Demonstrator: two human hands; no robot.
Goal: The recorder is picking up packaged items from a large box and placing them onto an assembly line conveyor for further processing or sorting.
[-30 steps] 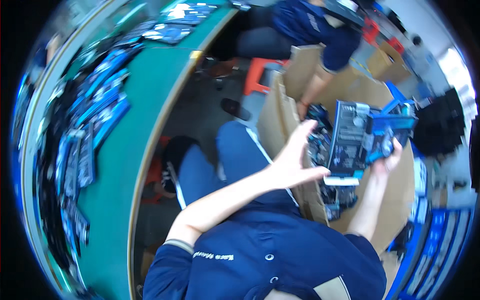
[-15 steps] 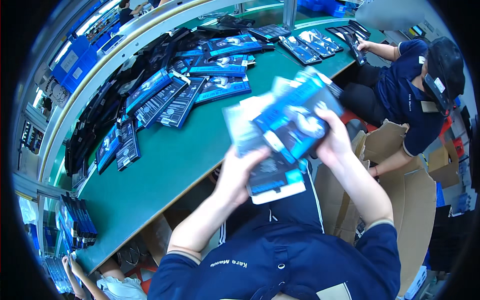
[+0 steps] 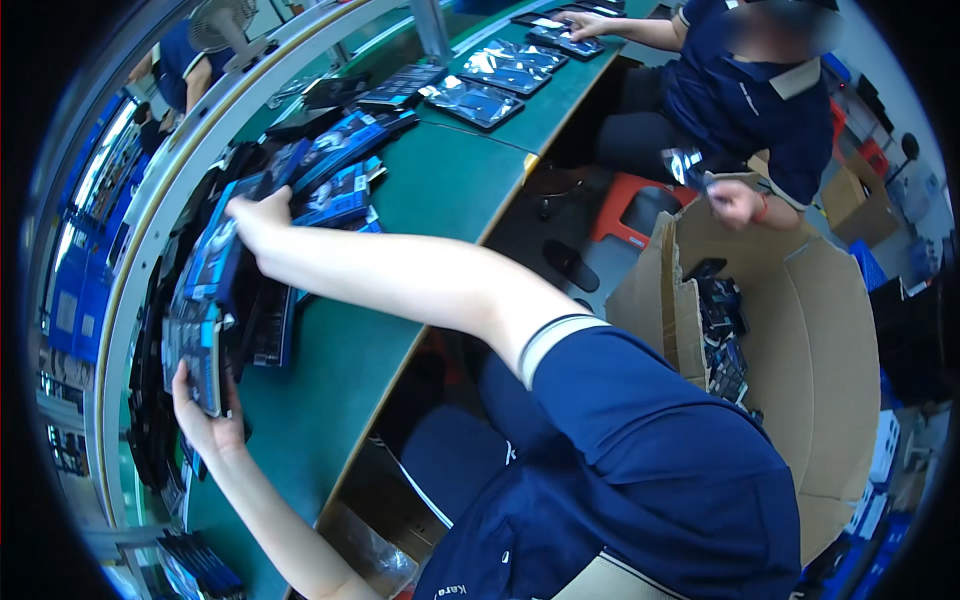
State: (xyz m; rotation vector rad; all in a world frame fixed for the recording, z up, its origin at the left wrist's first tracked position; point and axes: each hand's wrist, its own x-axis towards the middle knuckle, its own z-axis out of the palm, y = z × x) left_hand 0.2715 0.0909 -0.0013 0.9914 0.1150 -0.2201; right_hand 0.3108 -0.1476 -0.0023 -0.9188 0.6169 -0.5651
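Note:
Both my arms reach out to the left, over the pile of flat boxes on the table. My left hand [image 3: 212, 418] grips the near end of a dark flat box [image 3: 196, 352], thumb on one side and fingers on the other. Farther along, my right hand [image 3: 262, 222] is closed on the edge of a blue-and-black flat box [image 3: 212, 250]; its fingertips are partly hidden. The two boxes overlap at the pile's near side. More blue-and-black boxes [image 3: 335, 195] lie slanted over each other just beyond my right hand.
Black trays [image 3: 472, 102] with shiny wrapping lie on the green table [image 3: 425, 170] toward the back. Across from me a co-worker's hand [image 3: 738, 204] holds a small shiny item above a large open carton [image 3: 830, 400] containing dark pieces. A red stool [image 3: 640, 205] stands beyond it.
My hands have gone from holding several boxes above my lap to the pile at the left. My view has turned. The co-worker's near hand has risen above the carton with a shiny item.

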